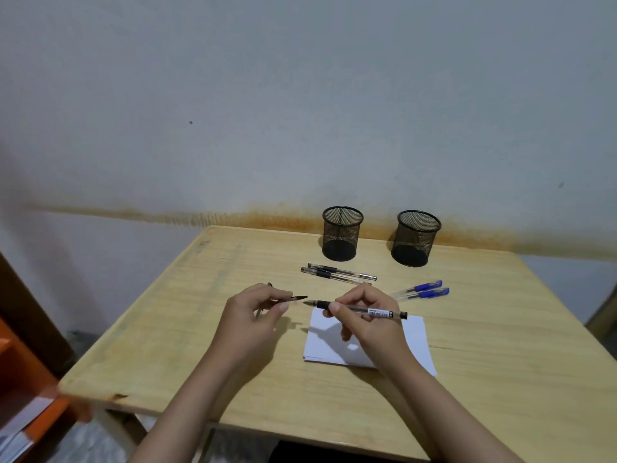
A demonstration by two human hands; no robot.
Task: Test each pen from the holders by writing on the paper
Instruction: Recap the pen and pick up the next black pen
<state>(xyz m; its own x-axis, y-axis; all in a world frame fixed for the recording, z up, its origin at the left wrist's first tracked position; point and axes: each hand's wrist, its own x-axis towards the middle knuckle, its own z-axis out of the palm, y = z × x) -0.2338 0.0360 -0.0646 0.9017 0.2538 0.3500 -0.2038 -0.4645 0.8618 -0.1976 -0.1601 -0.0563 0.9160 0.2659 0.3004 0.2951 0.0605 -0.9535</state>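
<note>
My right hand (364, 312) grips a clear pen with a black grip (374, 310), held level above the white paper (415, 339), tip pointing left. My left hand (257, 312) pinches the pen's black cap (293, 298) just left of the tip, a small gap between them. Two black mesh holders (342, 233) (415, 238) stand with nothing in them at the back of the table. In front of the left holder lie two black pens (337, 274). Two blue pens (424, 290) lie to the right of my hands.
The wooden table (167, 329) stands against a stained white wall. An orange shelf (23, 389) with papers sits low at the left. The paper lies near the table's middle, partly under my right forearm.
</note>
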